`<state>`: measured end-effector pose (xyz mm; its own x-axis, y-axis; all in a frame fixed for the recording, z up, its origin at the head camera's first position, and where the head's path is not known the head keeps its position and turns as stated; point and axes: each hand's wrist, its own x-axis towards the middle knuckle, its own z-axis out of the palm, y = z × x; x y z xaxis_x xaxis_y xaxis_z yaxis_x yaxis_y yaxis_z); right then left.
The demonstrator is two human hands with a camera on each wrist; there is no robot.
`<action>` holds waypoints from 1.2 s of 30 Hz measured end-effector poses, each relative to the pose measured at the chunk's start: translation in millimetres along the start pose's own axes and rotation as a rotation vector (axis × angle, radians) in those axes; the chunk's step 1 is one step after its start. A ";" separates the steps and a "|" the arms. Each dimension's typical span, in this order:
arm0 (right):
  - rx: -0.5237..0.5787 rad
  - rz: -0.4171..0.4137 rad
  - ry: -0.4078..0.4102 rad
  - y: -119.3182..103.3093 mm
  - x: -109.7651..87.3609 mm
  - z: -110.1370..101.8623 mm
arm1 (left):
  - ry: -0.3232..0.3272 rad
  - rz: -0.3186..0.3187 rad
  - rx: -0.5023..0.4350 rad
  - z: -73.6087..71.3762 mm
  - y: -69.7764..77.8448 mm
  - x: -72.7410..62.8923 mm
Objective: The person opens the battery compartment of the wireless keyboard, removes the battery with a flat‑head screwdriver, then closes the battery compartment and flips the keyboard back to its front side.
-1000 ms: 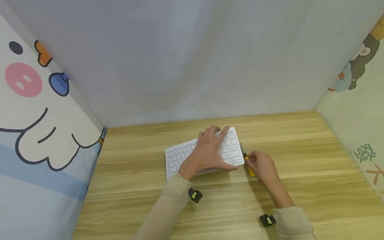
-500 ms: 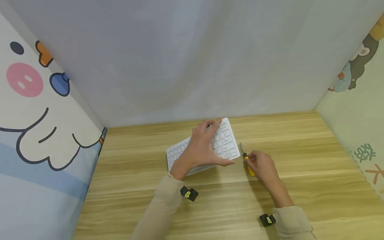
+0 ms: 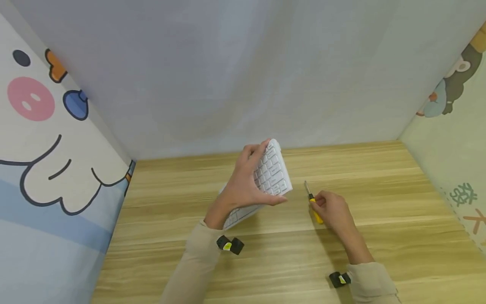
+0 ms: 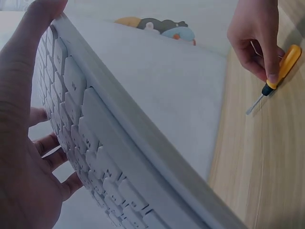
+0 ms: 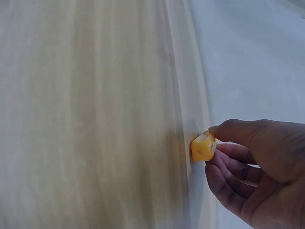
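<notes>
My left hand grips a white keyboard across its width, thumb at the near edge and fingers toward the far edge. The keyboard is raised and tilted, its right end high. In the left wrist view its keys face the palm, and its other end is cut off by the frame. My right hand pinches the yellow handle of a screwdriver low at the table, a little right of the keyboard. Its metal shaft points away from me. In the right wrist view only the handle's end shows between thumb and fingers.
The wood-grain table reaches back to a plain pale wall sheet. Cartoon-printed panels stand at the left and right sides. A small black camera sits at the left wrist, another at the right.
My left hand has moved left and lifted the keyboard's right end, turning it more steeply and away from the screwdriver. The right hand and screwdriver have stayed in place.
</notes>
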<state>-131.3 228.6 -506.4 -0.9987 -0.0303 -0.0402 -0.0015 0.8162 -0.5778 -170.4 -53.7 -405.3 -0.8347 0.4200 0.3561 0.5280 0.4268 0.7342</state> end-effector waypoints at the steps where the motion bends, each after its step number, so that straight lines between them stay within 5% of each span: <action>1: 0.000 -0.001 -0.002 0.4 0.3 0.0 | 0.007 0.006 -0.021 -1.7 -0.6 -0.8; 20: 0.015 -0.071 0.051 4.8 14.0 0.3 | 0.155 0.123 -0.224 -26.7 -0.9 -9.5; 27: 0.042 -0.219 0.128 -7.6 15.4 3.0 | 0.157 0.159 -0.317 -29.2 5.0 -11.6; 36: 0.222 -0.379 -0.181 -33.6 14.9 8.2 | 0.127 0.179 -0.374 -28.4 11.6 -11.9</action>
<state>-145.8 196.0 -494.2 -0.9049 -0.4186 0.0768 -0.3336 0.5857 -0.7386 -158.7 -76.5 -384.7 -0.7600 0.3496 0.5479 0.5927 0.0271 0.8049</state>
